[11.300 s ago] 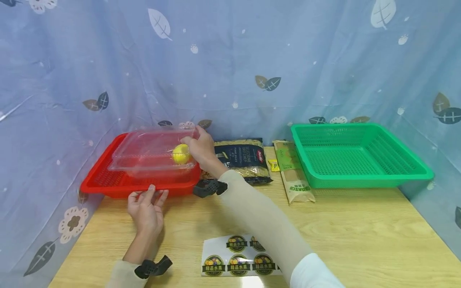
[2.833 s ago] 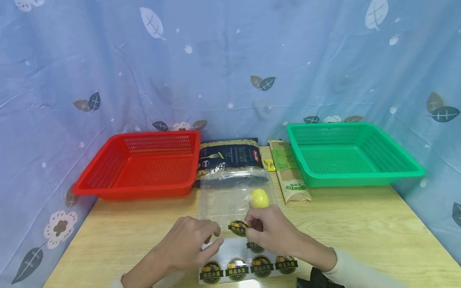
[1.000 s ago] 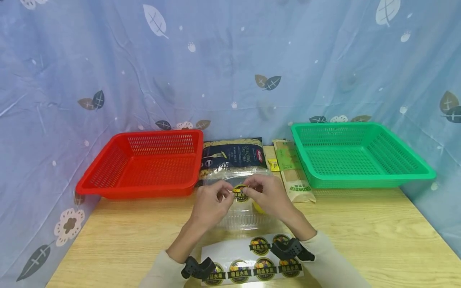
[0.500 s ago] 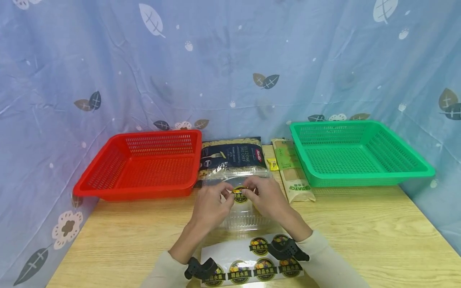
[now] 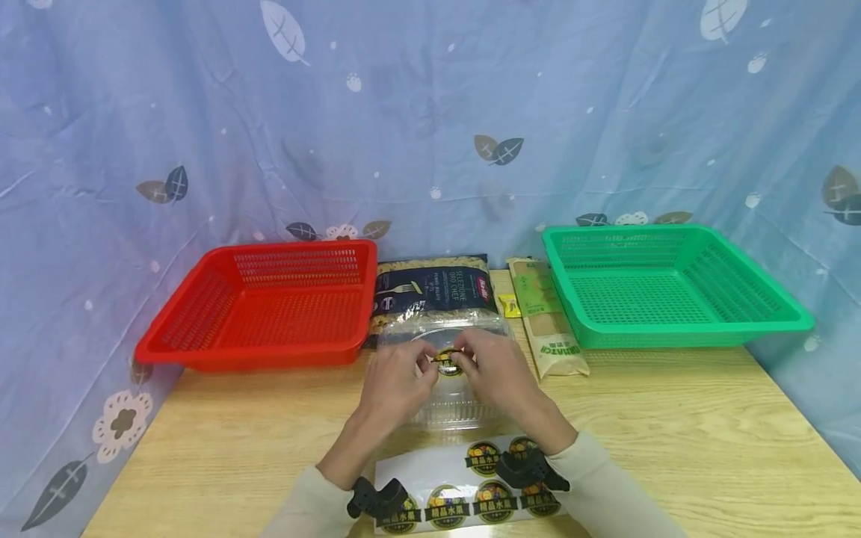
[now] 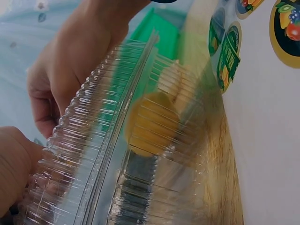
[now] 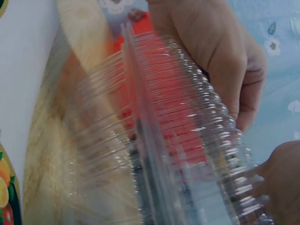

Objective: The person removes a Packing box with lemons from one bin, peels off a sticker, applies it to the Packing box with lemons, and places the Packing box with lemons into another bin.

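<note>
**Sticker going on the clear box**

Both hands, left (image 5: 397, 377) and right (image 5: 494, 370), pinch 1 round sticker (image 5: 447, 361) over the lid of the clear box (image 5: 444, 407), which sits on the desk (image 5: 673, 426) between the 2 baskets. I'd tack 1 edge first, then smooth across so the ribbed lid doesn't trap bubbles.

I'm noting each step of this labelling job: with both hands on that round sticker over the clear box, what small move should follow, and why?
Probably press the round fruit sticker flat onto the clear plastic clamshell box. The left hand and right hand both pinch its edges right over the closed lid, with the yellow fruit inside.
</note>
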{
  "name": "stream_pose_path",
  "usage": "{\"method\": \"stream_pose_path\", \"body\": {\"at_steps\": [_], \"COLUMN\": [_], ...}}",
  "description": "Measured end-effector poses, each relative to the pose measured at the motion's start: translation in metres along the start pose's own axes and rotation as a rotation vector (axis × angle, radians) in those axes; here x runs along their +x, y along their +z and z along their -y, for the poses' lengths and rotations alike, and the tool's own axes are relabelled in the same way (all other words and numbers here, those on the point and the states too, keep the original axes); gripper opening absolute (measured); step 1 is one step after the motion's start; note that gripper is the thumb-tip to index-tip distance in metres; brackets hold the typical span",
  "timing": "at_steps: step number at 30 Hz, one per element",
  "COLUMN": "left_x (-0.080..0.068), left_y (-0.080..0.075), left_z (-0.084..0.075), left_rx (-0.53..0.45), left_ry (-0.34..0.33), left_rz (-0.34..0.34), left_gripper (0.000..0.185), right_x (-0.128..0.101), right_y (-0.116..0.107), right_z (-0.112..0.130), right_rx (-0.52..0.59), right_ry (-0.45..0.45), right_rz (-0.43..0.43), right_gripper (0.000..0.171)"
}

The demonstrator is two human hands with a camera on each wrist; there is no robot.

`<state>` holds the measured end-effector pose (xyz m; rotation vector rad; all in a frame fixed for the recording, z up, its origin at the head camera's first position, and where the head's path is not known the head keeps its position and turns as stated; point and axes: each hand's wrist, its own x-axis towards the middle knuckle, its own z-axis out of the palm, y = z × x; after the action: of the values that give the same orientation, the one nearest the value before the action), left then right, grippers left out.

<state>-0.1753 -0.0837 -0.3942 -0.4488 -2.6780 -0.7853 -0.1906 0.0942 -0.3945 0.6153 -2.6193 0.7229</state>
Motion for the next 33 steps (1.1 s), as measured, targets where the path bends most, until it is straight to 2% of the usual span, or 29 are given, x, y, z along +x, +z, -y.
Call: {"method": "stream_pose_path", "body": {"at_steps": [5,16,19,23,27,33], "left_x": [0.001,0.004,0.004,0.0,-0.002,-0.001], "left_y": [0.001,0.003,0.003,0.001,-0.004,-0.019], "left_z": [-0.001,-0.002,-0.001,0.003,0.006,0.008], "left_rx": [0.026,0.035,0.035,0.013,-0.076,-0.309], "left_ry": [-0.011,0.007,0.013,0.018,0.01,-0.081], "left_rz": [-0.005,-0.013,-0.003,-0.017,-0.018,0.042], "left_gripper": [0.014,0.016,0.018,0.018,0.017,0.014], "right_x": [0.0,0.0,-0.001,-0.001,-0.003,-0.005], "right_y": [0.0,-0.004,-0.003,0.0,0.003,0.002], "right_z": [0.002,0.001,0.001,0.002,0.002,0.0], "right_rx": [-0.054,-0.069,-0.069,-0.084,-0.103,-0.12], "right_ry": [0.03,0.074,0.065,0.003,-0.05,-0.083], "right_rz": [0.011,0.019,0.024,0.041,0.045,0.069], "right_gripper": [0.015,0.023,0.02,0.009,0.009,0.026]}}
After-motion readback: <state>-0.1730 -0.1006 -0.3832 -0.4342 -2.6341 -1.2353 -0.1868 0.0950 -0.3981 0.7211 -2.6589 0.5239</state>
